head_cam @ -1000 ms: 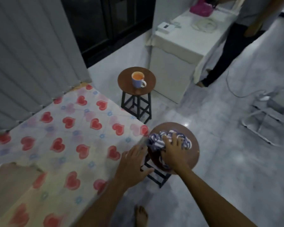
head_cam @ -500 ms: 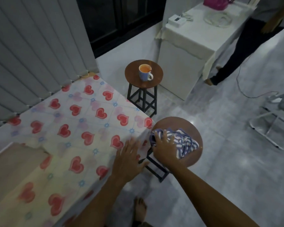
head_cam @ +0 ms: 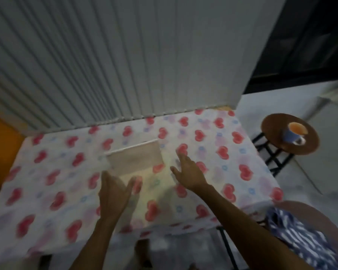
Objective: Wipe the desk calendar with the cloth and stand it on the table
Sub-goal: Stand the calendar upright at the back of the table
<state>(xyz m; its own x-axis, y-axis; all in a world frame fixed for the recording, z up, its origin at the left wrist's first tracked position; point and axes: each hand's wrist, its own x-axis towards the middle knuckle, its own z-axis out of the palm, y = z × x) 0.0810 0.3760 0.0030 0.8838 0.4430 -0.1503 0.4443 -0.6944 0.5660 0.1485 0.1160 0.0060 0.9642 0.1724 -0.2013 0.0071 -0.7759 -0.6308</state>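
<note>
The desk calendar (head_cam: 135,159), a tan card with a pale top edge, sits in the middle of the table (head_cam: 47,172), which is covered in a red-heart cloth. The picture is blurred, so I cannot tell if the calendar lies flat or stands. My left hand (head_cam: 115,193) hovers just in front of the calendar's near left corner, fingers spread, holding nothing. My right hand (head_cam: 187,172) is just right of the calendar, fingers apart, also empty. The blue-and-white striped cloth (head_cam: 300,238) lies on a round brown stool (head_cam: 324,217) at the lower right, away from both hands.
A second round stool (head_cam: 271,131) at the right carries a blue mug (head_cam: 294,133) of orange drink. Grey vertical blinds (head_cam: 125,55) hang right behind the table's far edge. A dark window is at the upper right. Grey floor lies to the right.
The view has swung left from the stool to the table. My right hand let go of the striped cloth, and both hands moved over the table to the calendar.
</note>
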